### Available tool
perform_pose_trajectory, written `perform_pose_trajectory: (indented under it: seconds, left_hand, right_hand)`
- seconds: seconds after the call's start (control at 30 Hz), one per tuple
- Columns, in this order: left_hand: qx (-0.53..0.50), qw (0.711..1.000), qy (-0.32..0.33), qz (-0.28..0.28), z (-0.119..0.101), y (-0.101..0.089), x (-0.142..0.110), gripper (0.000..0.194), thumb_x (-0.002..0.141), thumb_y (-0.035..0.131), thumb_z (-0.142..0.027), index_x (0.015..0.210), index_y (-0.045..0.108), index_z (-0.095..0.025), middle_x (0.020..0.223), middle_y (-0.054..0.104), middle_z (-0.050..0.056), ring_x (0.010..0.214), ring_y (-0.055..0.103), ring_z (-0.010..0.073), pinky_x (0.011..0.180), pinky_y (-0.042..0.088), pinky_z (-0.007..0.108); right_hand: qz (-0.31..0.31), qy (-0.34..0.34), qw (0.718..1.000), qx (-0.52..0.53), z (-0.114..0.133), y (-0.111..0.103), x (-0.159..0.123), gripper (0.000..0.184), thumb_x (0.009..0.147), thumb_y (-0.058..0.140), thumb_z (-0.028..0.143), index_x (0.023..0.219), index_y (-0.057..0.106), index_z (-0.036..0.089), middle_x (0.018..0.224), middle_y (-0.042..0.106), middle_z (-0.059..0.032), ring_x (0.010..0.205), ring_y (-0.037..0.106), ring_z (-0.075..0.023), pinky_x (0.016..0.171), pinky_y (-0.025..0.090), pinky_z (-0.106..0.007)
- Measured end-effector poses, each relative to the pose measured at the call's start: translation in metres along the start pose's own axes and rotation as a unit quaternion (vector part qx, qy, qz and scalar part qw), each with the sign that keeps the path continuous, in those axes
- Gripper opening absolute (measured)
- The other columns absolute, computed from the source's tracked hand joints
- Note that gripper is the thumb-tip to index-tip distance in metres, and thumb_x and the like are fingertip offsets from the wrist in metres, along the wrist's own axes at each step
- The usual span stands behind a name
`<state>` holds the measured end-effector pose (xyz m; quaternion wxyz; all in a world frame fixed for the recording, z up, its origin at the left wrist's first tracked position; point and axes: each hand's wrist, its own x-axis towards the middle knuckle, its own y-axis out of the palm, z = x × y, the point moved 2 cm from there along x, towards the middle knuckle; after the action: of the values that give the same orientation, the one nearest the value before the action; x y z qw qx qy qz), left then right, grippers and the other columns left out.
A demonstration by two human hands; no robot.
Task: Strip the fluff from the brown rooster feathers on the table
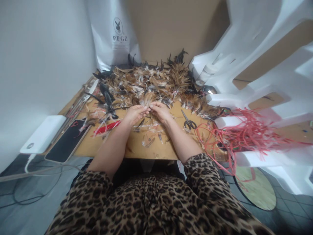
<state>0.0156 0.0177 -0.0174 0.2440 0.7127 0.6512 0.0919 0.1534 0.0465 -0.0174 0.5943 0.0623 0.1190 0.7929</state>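
Over the middle of the wooden table (97, 150), my left hand (137, 113) and my right hand (160, 111) meet at the fingertips. Both are closed in a pinch on a small bunch of brown feathers (148, 97), which fans out away from me above the fingers. Its lower end is hidden by the fingertips. Right behind spreads a large heap of brown, white and black feathers (137, 80). Black-handled scissors (188, 120) lie to the right of my right hand. Loose feather bits (149, 140) are scattered under my wrists.
A phone (67, 142) and a white power bank (43, 133) with a cable sit at the left edge. Black feathers (107, 98) and red strips (107, 128) lie left of my hands. Pink ribbons (246, 130) tangle over white foam pieces (259, 158) at right.
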Motion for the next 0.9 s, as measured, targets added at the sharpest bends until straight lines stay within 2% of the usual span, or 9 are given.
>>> perform_pose_trajectory:
  seconds: [0.33, 0.53, 0.63, 0.73, 0.8, 0.9]
  left_hand:
    - [0.013, 1.0, -0.001, 0.001, 0.003, 0.0, 0.001, 0.015, 0.063, 0.073, -0.017, 0.07, 0.065, -0.006, 0.067, 0.066, 0.007, 0.052, 0.057, 0.0048, 0.047, 0.043, 0.013]
    - [0.027, 0.999, 0.034, -0.008, -0.001, -0.004, 0.003, 0.017, 0.062, 0.074, -0.02, 0.066, 0.063, -0.007, 0.061, 0.063, 0.005, 0.048, 0.054, 0.0035, 0.046, 0.041, 0.013]
    - [0.01, 0.998, 0.054, -0.032, -0.003, -0.009, 0.006, 0.016, 0.063, 0.073, -0.02, 0.067, 0.063, -0.008, 0.063, 0.064, 0.004, 0.048, 0.054, 0.0031, 0.045, 0.041, 0.012]
    - [-0.003, 0.997, 0.061, -0.044, -0.003, -0.012, 0.008, 0.015, 0.064, 0.073, -0.019, 0.069, 0.063, -0.009, 0.064, 0.065, 0.004, 0.05, 0.055, 0.0031, 0.046, 0.041, 0.012]
    - [0.0, 0.997, 0.059, -0.043, -0.002, -0.013, 0.009, 0.015, 0.064, 0.072, -0.019, 0.069, 0.063, -0.009, 0.065, 0.065, 0.004, 0.05, 0.055, 0.0032, 0.046, 0.041, 0.012]
    - [0.013, 0.998, 0.054, -0.034, -0.001, -0.013, 0.009, 0.015, 0.065, 0.072, -0.02, 0.068, 0.063, -0.009, 0.065, 0.065, 0.004, 0.05, 0.055, 0.0034, 0.046, 0.041, 0.012]
  right_hand:
    - [-0.001, -0.044, 0.998, -0.036, -0.004, 0.003, 0.0, 0.034, 0.055, 0.073, 0.041, 0.076, 0.059, 0.017, 0.067, 0.059, 0.0043, 0.062, 0.053, -0.0073, 0.067, 0.043, -0.023]
    - [-0.002, -0.076, 0.988, -0.136, 0.015, -0.005, -0.003, 0.03, 0.059, 0.069, 0.04, 0.075, 0.062, 0.015, 0.066, 0.059, 0.0027, 0.058, 0.048, -0.0067, 0.062, 0.04, -0.022]
    - [0.006, -0.047, 0.97, -0.24, 0.022, -0.018, -0.005, 0.029, 0.06, 0.067, 0.041, 0.07, 0.062, 0.014, 0.056, 0.054, 0.0036, 0.049, 0.042, -0.0058, 0.053, 0.035, -0.021]
    - [0.054, 0.009, 0.941, -0.334, 0.022, -0.027, -0.008, 0.032, 0.062, 0.064, 0.046, 0.06, 0.059, 0.014, 0.047, 0.048, 0.0041, 0.042, 0.036, -0.0057, 0.045, 0.028, -0.021]
    - [0.072, 0.025, 0.917, -0.392, 0.02, -0.026, -0.01, 0.036, 0.063, 0.063, 0.049, 0.055, 0.056, 0.015, 0.043, 0.046, 0.0038, 0.04, 0.034, -0.0056, 0.043, 0.026, -0.022]
    - [0.066, 0.024, 0.884, -0.463, 0.017, -0.018, -0.011, 0.036, 0.059, 0.067, 0.048, 0.05, 0.056, 0.015, 0.04, 0.045, 0.0037, 0.04, 0.034, -0.0051, 0.042, 0.024, -0.021]
